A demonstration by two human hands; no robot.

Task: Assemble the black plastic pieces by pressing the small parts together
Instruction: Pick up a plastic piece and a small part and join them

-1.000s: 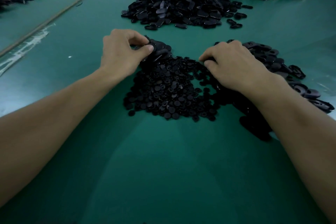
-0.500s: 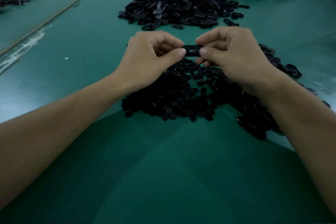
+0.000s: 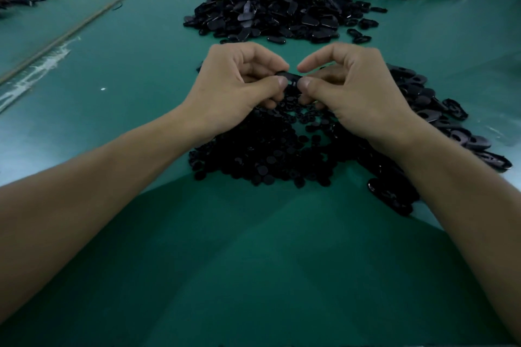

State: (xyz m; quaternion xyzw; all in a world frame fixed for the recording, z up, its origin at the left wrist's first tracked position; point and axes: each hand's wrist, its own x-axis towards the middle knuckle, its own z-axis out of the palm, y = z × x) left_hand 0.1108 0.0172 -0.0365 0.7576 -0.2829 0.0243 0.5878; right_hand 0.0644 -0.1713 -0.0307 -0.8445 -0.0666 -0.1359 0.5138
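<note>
Left hand (image 3: pixel 234 87) and right hand (image 3: pixel 349 90) pinch one black plastic piece (image 3: pixel 291 77) between curled fingers. They hover above the pile of small parts (image 3: pixel 267 155).

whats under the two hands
A pile of small round black parts lies on the green table below the left hand and right hand, which pinch one black piece between them. Whatever lies straight beneath the palms is covered.

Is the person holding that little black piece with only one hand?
No, the left hand and the right hand each pinch one end of the black piece.
</note>
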